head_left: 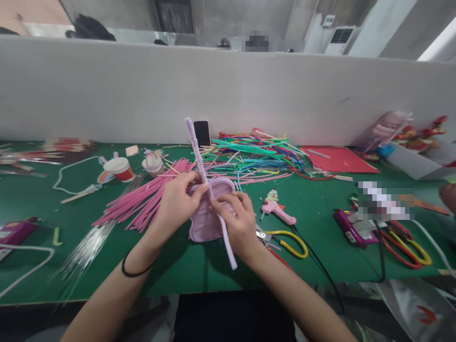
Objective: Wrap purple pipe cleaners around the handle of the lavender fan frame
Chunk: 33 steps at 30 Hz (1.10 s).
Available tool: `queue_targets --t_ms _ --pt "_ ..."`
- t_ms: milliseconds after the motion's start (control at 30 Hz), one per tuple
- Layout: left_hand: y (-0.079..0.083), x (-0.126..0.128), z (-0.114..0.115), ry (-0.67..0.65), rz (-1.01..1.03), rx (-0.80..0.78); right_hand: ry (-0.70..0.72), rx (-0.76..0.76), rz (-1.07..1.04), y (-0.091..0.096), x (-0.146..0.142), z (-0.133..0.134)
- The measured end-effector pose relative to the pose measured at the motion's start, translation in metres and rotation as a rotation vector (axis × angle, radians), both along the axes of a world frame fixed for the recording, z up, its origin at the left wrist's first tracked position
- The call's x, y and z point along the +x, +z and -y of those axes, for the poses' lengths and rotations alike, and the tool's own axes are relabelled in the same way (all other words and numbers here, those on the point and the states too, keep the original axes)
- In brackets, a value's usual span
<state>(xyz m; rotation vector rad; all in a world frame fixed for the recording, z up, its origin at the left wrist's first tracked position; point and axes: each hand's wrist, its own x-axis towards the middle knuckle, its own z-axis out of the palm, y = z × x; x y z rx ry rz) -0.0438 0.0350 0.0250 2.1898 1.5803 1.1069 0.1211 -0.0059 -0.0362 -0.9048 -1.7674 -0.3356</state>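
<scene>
A white partition [228,90] stands across your 12 o'clock, behind a green table [160,285]. Over the table you hold a lilac panel [206,223], taken here as the centre of the clock, with a lilac stalk [198,156] running across its front; the stalk's ridged end points to 11 o'clock, its smooth end to 5. Your left hand [180,199] is nearly closed, thumb and forefinger pinching the stalk at the panel's upper edge. Your right hand [240,218] is narrow too, fingers bent over the panel, fingertips at the stalk just below the left hand's grip. Both hands cover part of the panel.

A heap of coloured sticks [263,149] lies at 1 o'clock, near the partition, and a bundle of pink sticks [138,204] spreads at 9, partly behind your left hand. A red sheet [342,161] lies past the heap, between 2 and 3. At 3 is a pink glue gun [280,212]; at 4, yellow-handled cutters [262,234], partly hidden by your right arm. A phone [202,134] is upright at 12, and a paper cup [123,169] stands at 10.
</scene>
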Motion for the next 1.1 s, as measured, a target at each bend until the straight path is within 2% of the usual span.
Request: queue_targets --t_ms 133,233,333,400,467,567,633,700,800,900,933,1000,1100 --pt "0.0 -0.003 -0.003 -0.066 0.061 -0.077 0.003 -0.029 0.086 -0.003 -0.004 0.004" --pt "-0.001 -0.005 -0.007 -0.142 0.111 -0.147 0.072 -0.023 0.184 0.0 -0.001 0.005" --pt "-0.006 -0.004 -0.01 -0.134 0.141 -0.129 0.164 -0.024 0.257 0.003 0.007 0.009" --pt "-0.01 -0.003 -0.011 -0.096 0.168 -0.092 0.268 -0.094 0.246 0.005 0.013 0.013" --pt "-0.014 -0.001 -0.011 -0.053 0.21 -0.066 0.397 -0.265 0.15 0.008 0.019 0.016" --pt "-0.02 0.001 -0.011 -0.007 0.326 -0.054 0.554 -0.681 -0.154 0.015 0.025 0.012" --pt "-0.026 0.002 -0.012 0.004 0.457 -0.071 0.616 -0.933 -0.374 0.018 0.027 0.005" --pt "-0.033 0.004 -0.013 0.0 0.668 -0.117 0.628 -1.08 -0.528 0.019 0.027 -0.004" --pt "-0.045 0.006 -0.016 -0.018 1.049 -0.254 0.559 -1.252 -0.607 0.017 0.027 -0.012" --pt "-0.055 0.004 -0.019 -0.022 1.204 -0.375 0.615 -1.48 -0.51 0.017 0.028 -0.014" --pt "-0.058 0.002 -0.02 -0.022 1.214 -0.403 0.663 -1.516 -0.479 0.018 0.028 -0.014" --pt "-0.064 -0.001 -0.021 -0.019 1.242 -0.466 0.723 -1.469 -0.511 0.021 0.026 -0.014" --pt "-0.071 -0.004 -0.023 -0.014 1.263 -0.557 0.668 -1.221 -0.708 0.023 0.018 -0.017"
